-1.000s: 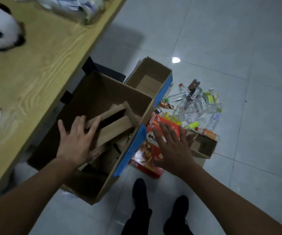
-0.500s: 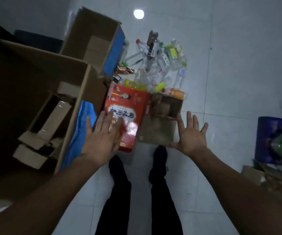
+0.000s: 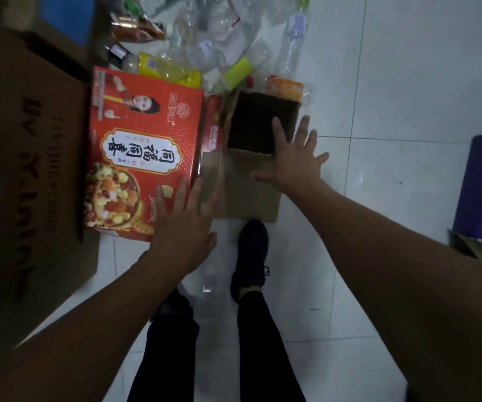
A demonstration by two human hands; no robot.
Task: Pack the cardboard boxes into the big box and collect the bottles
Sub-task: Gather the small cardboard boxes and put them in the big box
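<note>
I see a glossy printed red carton (image 3: 144, 146) beside matt brown corrugated cardboard: the big box (image 3: 31, 158) and small open box (image 3: 251, 175). Clear plastic bottles (image 3: 219, 39) lie on the shiny white floor tiles (image 3: 393, 82).

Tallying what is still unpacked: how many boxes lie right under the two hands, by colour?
Red box: 1, its corner under the left hand
Brown box: 1, open, under the right hand
Total: 2

Left forearm (image 3: 89, 314) and right forearm (image 3: 393, 242) bare; below the fingers (image 3: 182, 195), black trousers (image 3: 263, 343), black laced shoes (image 3: 250, 248), pale sock (image 3: 248, 292)
</note>
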